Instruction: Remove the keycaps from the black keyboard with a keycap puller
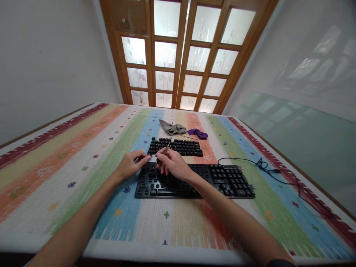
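A black keyboard [172, 193] lies flat in front of me, many keycaps gone from its left and middle part, while the number pad at the right still has its keys. My right hand [174, 163] is over its upper left part, fingers pinched around a thin stick-like tool [166, 149] whose kind I cannot make out; its lower end is hidden by the fingers. My left hand [132, 163] rests at the keyboard's upper left corner, thumb and fingers apart. Just behind the keyboard, loose black keycaps [191, 148] are laid out in rows.
A grey cloth [172, 128] and a purple cloth [198, 133] lie crumpled behind the keycaps. The keyboard's black cable [292, 183] runs off to the right in loops. A striped tablecloth [91, 163] covers the table. Walls stand on both sides, with wooden glazed doors [179, 55] ahead.
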The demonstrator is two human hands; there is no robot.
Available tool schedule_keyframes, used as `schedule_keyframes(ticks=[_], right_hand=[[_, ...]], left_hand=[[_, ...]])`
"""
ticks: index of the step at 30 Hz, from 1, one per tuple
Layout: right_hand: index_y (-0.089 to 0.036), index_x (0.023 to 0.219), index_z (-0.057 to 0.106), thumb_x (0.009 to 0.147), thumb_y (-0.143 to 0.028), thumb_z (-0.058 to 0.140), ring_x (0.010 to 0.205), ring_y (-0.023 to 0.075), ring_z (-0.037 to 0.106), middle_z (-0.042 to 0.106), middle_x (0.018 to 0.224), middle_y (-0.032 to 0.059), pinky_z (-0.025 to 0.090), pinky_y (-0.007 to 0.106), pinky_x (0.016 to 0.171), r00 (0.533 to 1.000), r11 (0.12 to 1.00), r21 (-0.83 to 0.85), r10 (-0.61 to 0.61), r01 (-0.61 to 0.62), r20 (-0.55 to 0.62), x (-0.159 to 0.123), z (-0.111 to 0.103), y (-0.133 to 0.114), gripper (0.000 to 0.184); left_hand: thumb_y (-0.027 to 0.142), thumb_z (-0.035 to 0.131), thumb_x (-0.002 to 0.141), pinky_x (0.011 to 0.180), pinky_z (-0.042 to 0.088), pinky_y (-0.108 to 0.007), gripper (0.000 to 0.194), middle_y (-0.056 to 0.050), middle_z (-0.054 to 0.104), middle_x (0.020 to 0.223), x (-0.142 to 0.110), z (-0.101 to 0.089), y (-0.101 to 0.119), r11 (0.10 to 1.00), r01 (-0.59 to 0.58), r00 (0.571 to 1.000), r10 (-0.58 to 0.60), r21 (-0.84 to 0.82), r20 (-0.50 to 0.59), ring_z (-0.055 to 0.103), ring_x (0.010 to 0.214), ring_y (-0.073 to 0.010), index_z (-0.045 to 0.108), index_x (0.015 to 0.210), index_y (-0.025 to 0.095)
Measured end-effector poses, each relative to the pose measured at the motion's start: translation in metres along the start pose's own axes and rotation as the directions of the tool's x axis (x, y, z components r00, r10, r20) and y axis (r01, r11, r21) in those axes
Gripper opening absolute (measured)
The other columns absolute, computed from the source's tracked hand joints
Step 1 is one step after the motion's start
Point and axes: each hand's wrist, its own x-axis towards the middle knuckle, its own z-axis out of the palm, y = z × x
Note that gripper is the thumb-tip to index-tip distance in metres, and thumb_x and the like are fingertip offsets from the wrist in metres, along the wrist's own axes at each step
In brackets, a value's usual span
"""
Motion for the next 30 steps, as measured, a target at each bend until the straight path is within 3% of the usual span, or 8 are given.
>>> schedule_keyframes(ticks=[6, 13, 17, 20, 23, 26, 30], right_hand=[[-0.017, 0.101, 0.054, 0.095, -0.036, 0.05, 0.048, 0.0074, 0.059, 0.061, 0.073, -0.0019, 0.044, 0.015, 0.04, 0.997, 0.998, -0.006, -0.07, 0.07, 0.016, 0.002, -0.008, -0.005, 0.02], [-0.017, 0.104, 0.058, 0.098, -0.031, 0.048, 0.052, 0.0068, 0.058, 0.063, 0.082, 0.0004, 0.041, 0.015, 0.043, 0.991, 0.979, -0.164, -0.111, 0.122, 0.072, 0.001, -0.011, -0.008, 0.019], [-0.017, 0.103, 0.058, 0.099, -0.03, 0.047, 0.051, 0.0067, 0.058, 0.064, 0.08, 0.0001, 0.042, 0.016, 0.045, 0.993, 0.973, -0.2, -0.109, 0.115, 0.042, 0.003, -0.011, -0.008, 0.017], [-0.017, 0.101, 0.057, 0.098, -0.03, 0.048, 0.05, 0.0066, 0.057, 0.064, 0.078, -0.0004, 0.043, 0.016, 0.045, 0.993, 0.965, -0.234, -0.118, 0.115, 0.001, 0.004, -0.012, -0.007, 0.016], [-0.017, 0.098, 0.057, 0.098, -0.029, 0.048, 0.048, 0.0067, 0.057, 0.063, 0.076, -0.0012, 0.043, 0.017, 0.046, 0.994, 0.959, -0.266, -0.104, 0.092, -0.032, 0.005, -0.014, -0.007, 0.015], [-0.017, 0.097, 0.056, 0.099, -0.028, 0.047, 0.047, 0.0072, 0.057, 0.063, 0.075, -0.001, 0.045, 0.018, 0.047, 0.994, 0.959, -0.273, -0.09, 0.07, -0.06, 0.005, -0.017, -0.009, 0.015], [-0.016, 0.096, 0.056, 0.098, -0.029, 0.047, 0.047, 0.0079, 0.058, 0.064, 0.075, 0.0001, 0.046, 0.02, 0.049, 0.991, 0.959, -0.275, -0.094, 0.066, -0.09, 0.006, -0.023, -0.014, 0.016]], left_hand=[[0.049, 0.066, 0.082, 0.079, 0.051, -0.033, 0.041, -0.009, 0.074, 0.1, -0.002, 0.002, 0.001, 0.942, 0.023, 0.995, 0.01, -0.336, 0.096, 0.067, 0.09, -0.0225, 0.071, 0.107, 0.017], [0.037, 0.079, 0.073, 0.087, 0.053, -0.039, 0.039, -0.01, 0.074, 0.098, -0.002, 0.007, 0.002, 0.815, 0.04, 0.991, 0.042, -0.578, 0.127, 0.068, 0.093, -0.0227, 0.069, 0.104, 0.015], [0.039, 0.08, 0.072, 0.083, 0.054, -0.037, 0.039, -0.011, 0.074, 0.097, -0.001, 0.006, 0.001, 0.855, 0.048, 0.995, 0.007, -0.516, 0.103, 0.068, 0.091, -0.0229, 0.072, 0.102, 0.014], [0.041, 0.078, 0.074, 0.085, 0.053, -0.037, 0.033, -0.01, 0.075, 0.098, -0.001, 0.006, 0.0, 0.914, 0.03, 0.999, -0.023, -0.405, 0.023, 0.067, 0.091, -0.0226, 0.075, 0.096, 0.016], [0.043, 0.076, 0.075, 0.086, 0.053, -0.036, 0.03, -0.01, 0.073, 0.1, 0.001, 0.006, -0.002, 0.949, -0.024, 0.997, -0.002, -0.314, -0.082, 0.066, 0.093, -0.0229, 0.076, 0.09, 0.018], [0.044, 0.074, 0.078, 0.078, 0.052, -0.033, 0.029, -0.007, 0.071, 0.093, 0.003, 0.006, -0.003, 0.973, -0.058, 0.983, 0.017, -0.223, -0.184, 0.063, 0.08, -0.0185, 0.075, 0.093, 0.018], [0.043, 0.07, 0.081, 0.069, 0.05, -0.029, 0.026, -0.004, 0.069, 0.088, 0.005, 0.007, -0.004, 0.997, -0.075, 0.979, 0.068, -0.03, -0.19, 0.059, 0.074, -0.0164, 0.075, 0.094, 0.021]])
